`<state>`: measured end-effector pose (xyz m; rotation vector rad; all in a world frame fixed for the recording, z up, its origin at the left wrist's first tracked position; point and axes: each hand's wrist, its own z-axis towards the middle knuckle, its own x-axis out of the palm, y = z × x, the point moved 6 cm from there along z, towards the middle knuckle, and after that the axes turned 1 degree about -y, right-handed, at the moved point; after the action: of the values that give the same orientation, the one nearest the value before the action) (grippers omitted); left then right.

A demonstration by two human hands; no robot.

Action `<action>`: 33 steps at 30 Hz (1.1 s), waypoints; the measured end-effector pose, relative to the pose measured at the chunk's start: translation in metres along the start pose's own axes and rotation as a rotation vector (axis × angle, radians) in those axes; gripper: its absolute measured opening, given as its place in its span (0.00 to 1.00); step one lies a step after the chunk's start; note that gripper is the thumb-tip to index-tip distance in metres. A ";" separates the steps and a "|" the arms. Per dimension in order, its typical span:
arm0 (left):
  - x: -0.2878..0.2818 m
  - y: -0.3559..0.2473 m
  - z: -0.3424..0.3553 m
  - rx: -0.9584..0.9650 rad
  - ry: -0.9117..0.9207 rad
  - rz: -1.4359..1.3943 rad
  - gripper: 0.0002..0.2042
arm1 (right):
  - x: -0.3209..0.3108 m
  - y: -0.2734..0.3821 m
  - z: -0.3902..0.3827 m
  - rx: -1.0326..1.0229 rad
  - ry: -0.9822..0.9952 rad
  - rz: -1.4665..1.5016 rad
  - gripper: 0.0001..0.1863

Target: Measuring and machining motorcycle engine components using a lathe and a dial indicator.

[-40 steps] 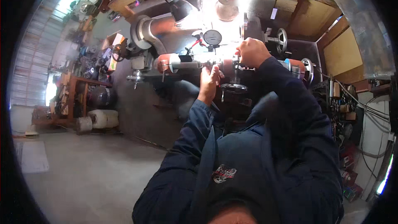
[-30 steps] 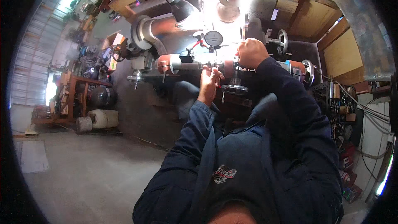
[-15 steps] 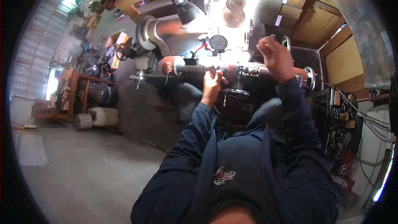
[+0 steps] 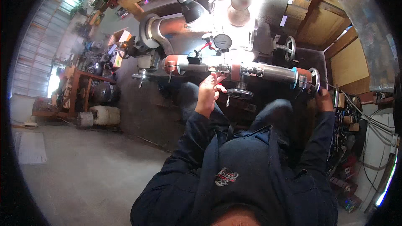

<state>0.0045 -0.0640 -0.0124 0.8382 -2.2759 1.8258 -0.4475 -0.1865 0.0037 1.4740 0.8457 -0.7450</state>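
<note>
A metal shaft with fittings lies held crosswise between two orange-painted end heads of a machine. My left hand is at the underside of the shaft's middle, fingers apart, fingertips up against or just below the metal. Above that spot stands a round dial gauge on a red-jointed arm. My right hand is at the lower right rim of the tailstock handwheel, fingers closed around it and partly hidden. Just right of my left hand, a smaller handwheel with a crank handle sits below the shaft.
A black lamp glares over the machine bed. Another handwheel stands at the back right. On the left are a wooden rack and a pale tank. Tools and cables hang along the right wall.
My right hand has come down from above the shaft's right part to the tailstock handwheel. My left hand has lowered slightly and its fingers have spread beneath the shaft.
</note>
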 end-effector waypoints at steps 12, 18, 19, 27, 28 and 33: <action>-0.043 0.052 0.003 -0.005 -0.100 0.014 0.12 | -0.033 0.008 0.003 -0.163 0.011 0.559 0.08; -0.053 0.063 0.005 0.034 -0.046 0.099 0.15 | -0.033 0.023 0.033 -0.194 -0.172 0.433 0.14; -0.054 0.065 0.006 0.021 -0.058 0.075 0.16 | -0.029 0.017 0.042 -0.207 -0.176 0.424 0.15; -0.054 0.068 0.008 -0.008 -0.055 0.047 0.19 | 0.021 -0.039 0.086 -0.134 0.034 0.601 0.10; -0.055 0.069 0.008 -0.018 -0.058 0.052 0.19 | 0.024 -0.044 0.086 -0.133 0.034 0.601 0.10; -0.056 0.067 0.006 -0.019 -0.056 0.062 0.19 | 0.052 -0.055 0.066 -0.049 0.225 0.731 0.11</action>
<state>0.0212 -0.0416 -0.0950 0.8359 -2.3755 1.8249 -0.4653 -0.2478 -0.0742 1.6852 0.4215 -0.0132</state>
